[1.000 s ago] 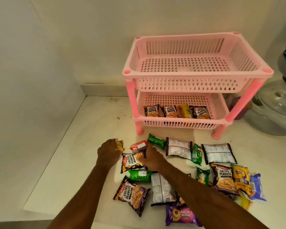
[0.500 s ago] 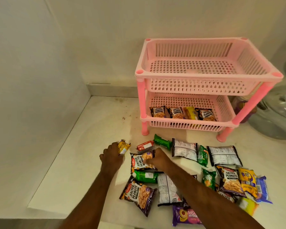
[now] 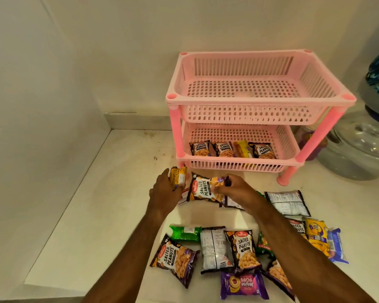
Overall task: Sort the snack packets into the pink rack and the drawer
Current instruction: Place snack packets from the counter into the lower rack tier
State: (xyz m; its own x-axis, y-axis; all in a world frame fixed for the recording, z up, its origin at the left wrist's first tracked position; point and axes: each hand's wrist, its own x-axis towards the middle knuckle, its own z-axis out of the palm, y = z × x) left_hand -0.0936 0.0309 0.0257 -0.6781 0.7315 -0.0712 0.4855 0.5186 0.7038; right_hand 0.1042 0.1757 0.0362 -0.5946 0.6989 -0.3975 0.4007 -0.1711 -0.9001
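white counter [image 3: 109, 206], walls at back and left | pink rack [image 3: 260, 101] back-right, top tier bare, peanut packs in lower tier [image 3: 232, 149] | loose packets [image 3: 214, 248] front edge | left hand [image 3: 164, 191] closed round yellow packet [image 3: 178, 177] | right hand [image 3: 239, 191] pinching salted peanuts packet [image 3: 204, 190], lifted before rack

Both of your forearms come into view from the bottom edge, and both are bare all the way up: no sleeve, cuff or glove shows on either one. Your left hand [image 3: 165, 191] has no ring, band or watch that can be made out, and the wrist behind it is plain. Your right hand [image 3: 239, 191] is the same, with an uncovered wrist and nothing worn on the fingers that face the camera. The undersides of your hands and the inner sides of your wrists are turned away, so whatever sits there cannot be told. Your arms look slim and straight, with no markings showing.
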